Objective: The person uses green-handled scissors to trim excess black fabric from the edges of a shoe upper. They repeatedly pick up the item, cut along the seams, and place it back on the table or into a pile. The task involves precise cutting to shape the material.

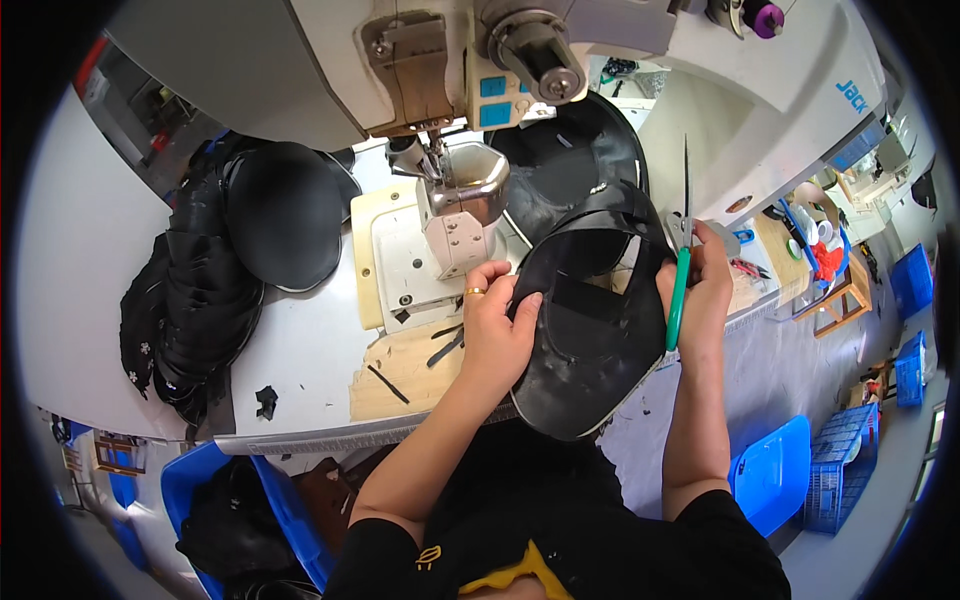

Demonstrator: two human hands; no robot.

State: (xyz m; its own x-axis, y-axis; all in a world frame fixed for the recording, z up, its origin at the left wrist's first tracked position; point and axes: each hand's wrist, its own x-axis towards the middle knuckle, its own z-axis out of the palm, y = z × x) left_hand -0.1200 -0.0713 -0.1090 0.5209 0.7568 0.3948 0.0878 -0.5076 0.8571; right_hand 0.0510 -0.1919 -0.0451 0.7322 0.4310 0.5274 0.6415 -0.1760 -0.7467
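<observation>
In front of the sewing machine (462, 225), both my hands hold a black shoe upper (585, 365) with a strap across its opening and a rounded end toward me. My left hand (497, 330) pinches its left edge, thumb on top; a ring shows on one finger. At its right edge is my right hand (708, 290), closed round scissors (678, 300) with green handles, their blades pointing away from me. The right fingertips are partly hidden, so how firmly they grip the upper is unclear. Another black upper (565, 150) lies behind, partly under the strap.
A stack of black uppers (205, 300) lies at the left of the white table (300, 370). Dark scraps (388, 384) are scattered near its front edge. Below left stands a blue bin (190, 470) of black material; blue crates (840, 465) stand at right. The machine arm overhangs the work.
</observation>
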